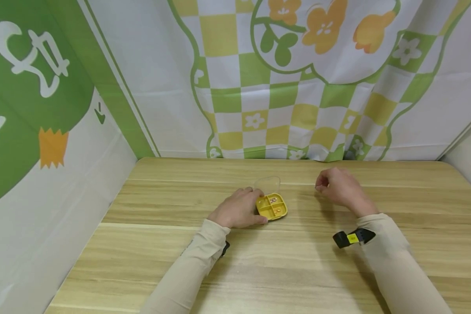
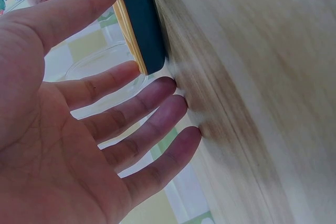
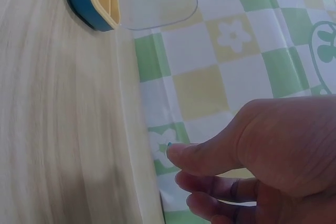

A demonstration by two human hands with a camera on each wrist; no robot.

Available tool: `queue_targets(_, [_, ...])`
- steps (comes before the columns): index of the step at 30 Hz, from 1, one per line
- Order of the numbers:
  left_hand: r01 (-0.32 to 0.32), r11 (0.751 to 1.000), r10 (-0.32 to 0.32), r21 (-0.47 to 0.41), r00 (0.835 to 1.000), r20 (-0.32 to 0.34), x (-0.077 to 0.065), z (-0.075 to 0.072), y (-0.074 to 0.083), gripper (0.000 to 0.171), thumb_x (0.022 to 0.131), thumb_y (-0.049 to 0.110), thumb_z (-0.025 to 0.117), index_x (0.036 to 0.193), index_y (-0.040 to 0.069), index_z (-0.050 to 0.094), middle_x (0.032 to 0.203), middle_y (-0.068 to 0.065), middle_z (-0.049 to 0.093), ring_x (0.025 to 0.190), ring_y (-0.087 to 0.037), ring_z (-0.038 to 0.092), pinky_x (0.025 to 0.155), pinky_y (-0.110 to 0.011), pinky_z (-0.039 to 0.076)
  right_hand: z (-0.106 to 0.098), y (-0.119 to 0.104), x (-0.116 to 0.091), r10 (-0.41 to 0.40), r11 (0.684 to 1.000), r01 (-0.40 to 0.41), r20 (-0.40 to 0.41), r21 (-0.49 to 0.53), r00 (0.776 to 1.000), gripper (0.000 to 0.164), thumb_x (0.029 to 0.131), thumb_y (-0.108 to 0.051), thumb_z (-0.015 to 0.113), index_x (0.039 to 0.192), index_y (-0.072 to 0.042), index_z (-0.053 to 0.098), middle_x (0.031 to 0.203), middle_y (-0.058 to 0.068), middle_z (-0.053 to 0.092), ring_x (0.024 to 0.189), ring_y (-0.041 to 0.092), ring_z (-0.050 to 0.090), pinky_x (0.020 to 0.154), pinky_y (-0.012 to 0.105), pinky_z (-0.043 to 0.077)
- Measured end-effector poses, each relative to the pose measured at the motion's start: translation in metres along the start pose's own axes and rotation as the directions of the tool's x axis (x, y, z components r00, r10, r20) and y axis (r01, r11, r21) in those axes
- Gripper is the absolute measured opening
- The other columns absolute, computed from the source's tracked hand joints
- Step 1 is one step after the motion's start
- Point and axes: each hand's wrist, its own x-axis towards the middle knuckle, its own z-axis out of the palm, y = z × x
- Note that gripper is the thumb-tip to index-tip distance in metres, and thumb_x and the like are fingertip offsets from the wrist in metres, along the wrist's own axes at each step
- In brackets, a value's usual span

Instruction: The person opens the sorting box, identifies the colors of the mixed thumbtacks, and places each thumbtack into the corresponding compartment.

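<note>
A small pill box [image 1: 272,206] with a yellow divided tray, a dark teal base and a clear lid [image 1: 268,185] swung back lies on the table. Small orange and purple pieces [image 1: 276,210] sit in its right-hand compartments. My left hand [image 1: 239,208] grips the box from the left, thumb at the near edge and index finger at the far one; the other fingers touch the tabletop. To the right of the box, raised over the wood, my right hand [image 1: 339,186] has thumb and fingertips drawn together. A tiny teal thing [image 3: 169,144] peeks out at its thumb tip, mostly hidden.
The wooden table [image 1: 149,244] reaches back to a hanging cloth [image 1: 255,100] with green and yellow checks. Another printed cloth [image 1: 35,96] hangs along the left side. A black wrist camera [image 1: 341,239] sticks out from the right sleeve.
</note>
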Motion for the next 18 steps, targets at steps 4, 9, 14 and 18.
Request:
queue_targets(4, [-0.003,1.0,0.003,0.0,1.0,0.0,0.001,0.0,0.0,0.069,0.077,0.048,0.068,0.13,0.01,0.047,0.122,-0.006,0.053,0.111,-0.021,0.048,0.095,-0.033,0.037,0.001,-0.002,0.0,-0.006,1.0,0.006,0.002,-0.004,1.0,0.004,0.082,-0.015,0.061,0.079,-0.015,0.063,0.076,-0.002,0.057,0.07,0.019,0.05,0.064,0.036,0.039])
queue_targets(9, [-0.003,1.0,0.003,0.001,1.0,-0.002,0.001,0.0,0.0,0.069,0.077,0.048,0.068,0.131,0.009,0.047,0.121,-0.006,0.053,0.109,-0.02,0.049,0.094,-0.033,0.038,0.003,-0.006,0.001,-0.005,1.0,0.005,0.005,-0.003,1.0,0.004,0.082,-0.015,0.061,0.079,-0.015,0.063,0.076,-0.002,0.057,0.071,0.019,0.05,0.065,0.037,0.039])
queue_targets(14, [-0.002,1.0,0.002,0.007,1.0,0.0,0.0,0.0,0.0,0.069,0.077,0.048,0.068,0.131,0.009,0.047,0.121,-0.006,0.053,0.109,-0.02,0.049,0.094,-0.032,0.038,0.006,-0.011,0.003,-0.01,1.0,0.01,0.015,-0.007,1.0,0.004,0.082,-0.015,0.063,0.079,-0.014,0.063,0.076,-0.002,0.056,0.071,0.019,0.05,0.065,0.036,0.04])
queue_targets(18, [-0.003,1.0,0.003,0.007,1.0,-0.001,0.0,-0.001,0.0,0.069,0.077,0.047,0.068,0.13,0.009,0.047,0.121,-0.006,0.053,0.108,-0.02,0.049,0.094,-0.032,0.038,0.008,-0.015,0.004,-0.019,1.0,0.019,0.007,-0.009,1.0,0.004,0.082,-0.015,0.063,0.078,-0.015,0.063,0.076,-0.003,0.057,0.07,0.018,0.05,0.064,0.035,0.04])
